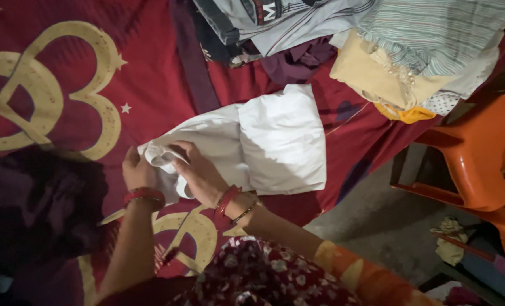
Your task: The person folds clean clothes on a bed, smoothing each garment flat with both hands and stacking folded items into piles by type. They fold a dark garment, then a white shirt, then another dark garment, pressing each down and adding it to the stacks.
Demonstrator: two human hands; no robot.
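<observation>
A folded white garment (263, 141) lies across a dark red bedspread (150, 68) that bears a large looping cream emblem with small stars; the emblem runs off the left edge and reappears, partly under the arms, near the bottom. At the top right a heap of clothes (388, 51) is cut off by the frame: a pale striped piece on top, a tan one and a yellow scrap below, grey and purple cloth beside them. An orange plastic chair (473, 158) stands off the bed at the right, only partly seen, above a dim floor with a crumpled rag that is hard to make out. The lower left corner is lost in shadow. Both forearms reach up from the bottom, each wrist ringed with red bangles. The left hand (136, 170) grips the bunched near end of the white garment, fingers curled around the cloth. The right hand (198, 173) lies just beside it, palm down, fingers pressed together and pinching the same bunched fold.
</observation>
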